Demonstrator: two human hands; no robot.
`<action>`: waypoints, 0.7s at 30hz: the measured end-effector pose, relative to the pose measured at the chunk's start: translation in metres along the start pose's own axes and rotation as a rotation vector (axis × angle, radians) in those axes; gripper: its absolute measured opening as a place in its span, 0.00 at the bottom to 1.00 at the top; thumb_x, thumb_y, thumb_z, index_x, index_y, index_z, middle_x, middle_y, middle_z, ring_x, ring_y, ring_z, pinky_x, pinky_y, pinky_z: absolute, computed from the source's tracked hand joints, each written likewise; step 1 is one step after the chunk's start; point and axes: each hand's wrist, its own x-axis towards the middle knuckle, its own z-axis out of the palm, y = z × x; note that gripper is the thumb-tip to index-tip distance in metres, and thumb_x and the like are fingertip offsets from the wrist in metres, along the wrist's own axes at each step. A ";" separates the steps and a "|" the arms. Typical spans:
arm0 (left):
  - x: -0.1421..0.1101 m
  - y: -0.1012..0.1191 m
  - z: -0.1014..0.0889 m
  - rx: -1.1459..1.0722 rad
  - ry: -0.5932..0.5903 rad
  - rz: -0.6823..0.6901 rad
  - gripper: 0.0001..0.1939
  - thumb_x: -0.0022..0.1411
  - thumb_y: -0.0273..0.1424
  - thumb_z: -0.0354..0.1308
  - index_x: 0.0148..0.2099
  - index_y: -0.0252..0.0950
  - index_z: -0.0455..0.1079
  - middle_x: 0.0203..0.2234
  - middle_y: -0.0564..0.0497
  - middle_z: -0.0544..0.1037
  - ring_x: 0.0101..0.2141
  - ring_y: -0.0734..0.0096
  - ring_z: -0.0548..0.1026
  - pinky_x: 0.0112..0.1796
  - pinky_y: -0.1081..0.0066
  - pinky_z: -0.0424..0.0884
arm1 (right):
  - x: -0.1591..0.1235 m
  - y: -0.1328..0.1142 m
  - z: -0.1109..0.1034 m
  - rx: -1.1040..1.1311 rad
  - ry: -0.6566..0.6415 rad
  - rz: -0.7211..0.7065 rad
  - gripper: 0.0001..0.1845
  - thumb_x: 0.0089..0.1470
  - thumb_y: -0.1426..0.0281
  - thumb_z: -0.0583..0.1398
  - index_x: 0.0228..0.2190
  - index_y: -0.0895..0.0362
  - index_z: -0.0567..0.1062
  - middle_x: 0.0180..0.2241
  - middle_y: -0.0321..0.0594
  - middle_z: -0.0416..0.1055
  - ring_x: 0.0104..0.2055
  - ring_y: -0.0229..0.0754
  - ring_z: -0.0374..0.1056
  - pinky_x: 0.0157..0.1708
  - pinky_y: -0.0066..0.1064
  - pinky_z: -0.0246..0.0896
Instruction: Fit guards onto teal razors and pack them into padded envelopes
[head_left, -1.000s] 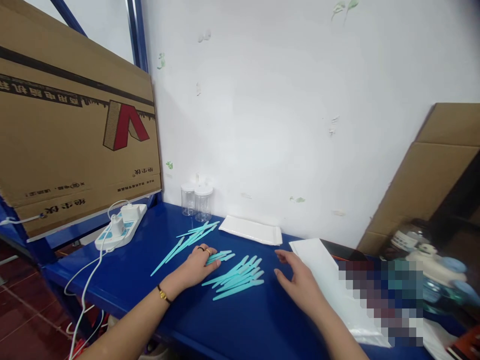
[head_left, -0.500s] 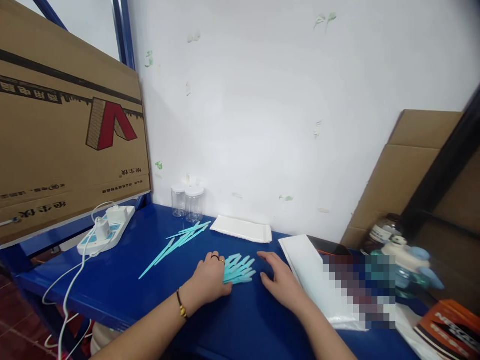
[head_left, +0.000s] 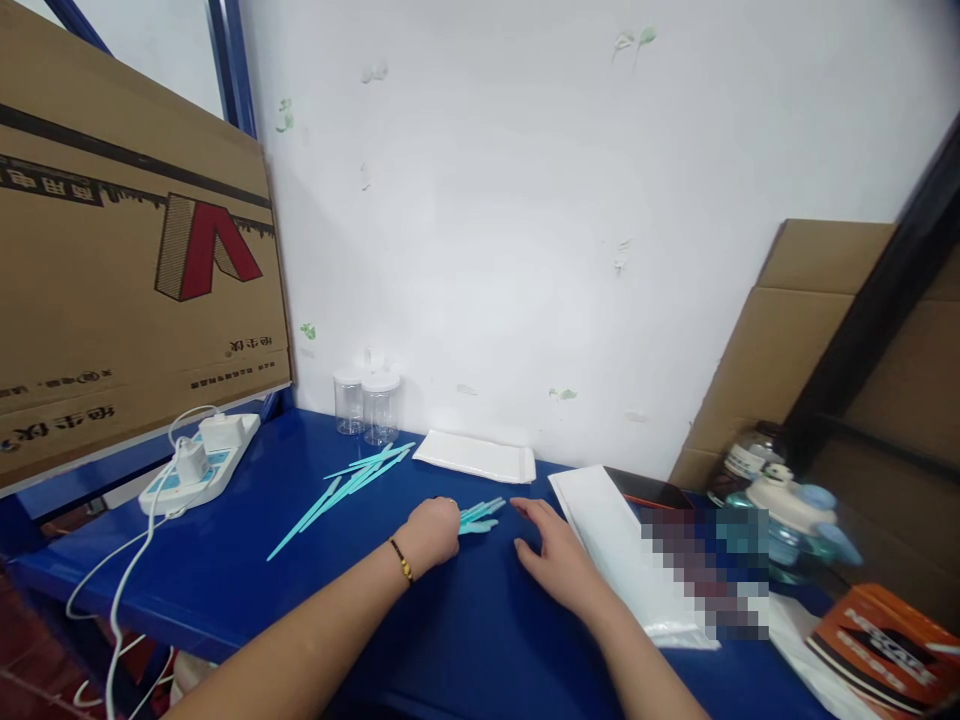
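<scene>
A bunch of slim teal plastic sticks [head_left: 478,517] pokes out from the right side of my left hand [head_left: 433,532]. The fingers of that hand are closed around the bunch, and the stick ends inside the fist are hidden. To the right of the tips, my right hand [head_left: 559,555] rests low over the blue table [head_left: 465,625], thumb and fingers apart, holding nothing. More teal sticks [head_left: 352,484] lie in a loose, crossed pile on the table, left of and beyond my left hand.
Two clear jars with white lids [head_left: 380,410] stand by the wall. A flat white packet [head_left: 476,457] lies behind my hands. At right are a white plastic bag [head_left: 637,560], a teal-and-cream bottle [head_left: 787,525] and an orange box [head_left: 885,645]. A power strip [head_left: 202,465] sits left.
My left hand has closed more tightly, gathering the fanned-out teal sticks into a narrower bunch. My right hand keeps its open pose. The whole view has shifted slightly.
</scene>
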 end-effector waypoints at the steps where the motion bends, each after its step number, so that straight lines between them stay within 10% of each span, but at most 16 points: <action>1: -0.002 0.001 -0.001 0.002 0.011 0.003 0.12 0.50 0.24 0.52 0.39 0.29 0.69 0.37 0.36 0.74 0.39 0.53 0.73 0.41 0.61 0.68 | 0.000 0.001 0.001 0.011 0.004 0.001 0.24 0.49 0.72 0.55 0.50 0.51 0.66 0.48 0.41 0.65 0.46 0.44 0.66 0.47 0.38 0.61; 9: -0.017 0.011 -0.002 -0.016 0.078 0.040 0.16 0.52 0.27 0.53 0.45 0.31 0.63 0.38 0.38 0.73 0.40 0.55 0.73 0.40 0.60 0.69 | 0.025 0.010 0.015 0.308 0.278 0.248 0.26 0.57 0.55 0.47 0.53 0.53 0.63 0.56 0.43 0.60 0.57 0.45 0.56 0.54 0.41 0.53; 16: -0.013 0.029 -0.003 -0.066 0.073 0.149 0.19 0.52 0.26 0.52 0.48 0.33 0.61 0.38 0.41 0.75 0.39 0.54 0.74 0.40 0.60 0.69 | 0.034 0.004 0.040 0.521 0.075 0.200 0.26 0.58 0.52 0.45 0.44 0.54 0.72 0.48 0.43 0.69 0.53 0.44 0.63 0.55 0.42 0.52; 21: 0.002 0.028 -0.011 -0.425 0.197 0.125 0.11 0.56 0.30 0.51 0.43 0.37 0.62 0.34 0.46 0.75 0.37 0.61 0.74 0.39 0.66 0.68 | 0.039 0.001 0.023 0.740 0.228 0.156 0.26 0.58 0.54 0.45 0.53 0.51 0.61 0.57 0.43 0.58 0.58 0.44 0.56 0.54 0.41 0.54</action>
